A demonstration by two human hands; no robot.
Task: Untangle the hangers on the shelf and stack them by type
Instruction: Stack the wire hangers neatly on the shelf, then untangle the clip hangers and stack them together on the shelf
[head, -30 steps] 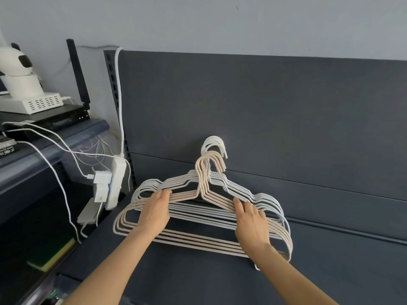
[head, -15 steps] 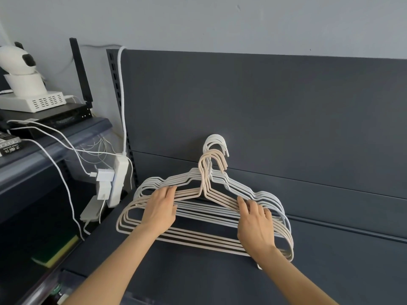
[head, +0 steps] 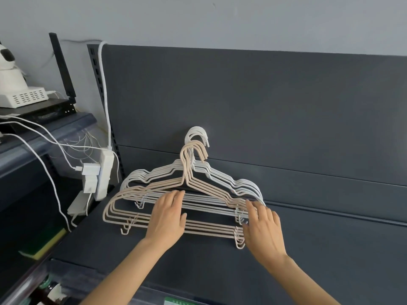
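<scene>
Right hand (head: 263, 227) slid to curved ends, left hand (head: 168, 219) flat on thin beige hangers (head: 204, 189), both grips wide.

A white power strip (head: 105, 172) with chargers (head: 90, 177) hangs below a black router (head: 44, 112).

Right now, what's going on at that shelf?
A person is sorting wire hangers on a dark shelf. The hangers are already grouped by colour: the beige hangers lie in front, partly over the white hangers, and both sets of hooks point up toward the back panel. The left hand rests flat on the middle bars. The right hand touches the right ends with spread fingers. Neither hand is lifting a hanger.
</scene>
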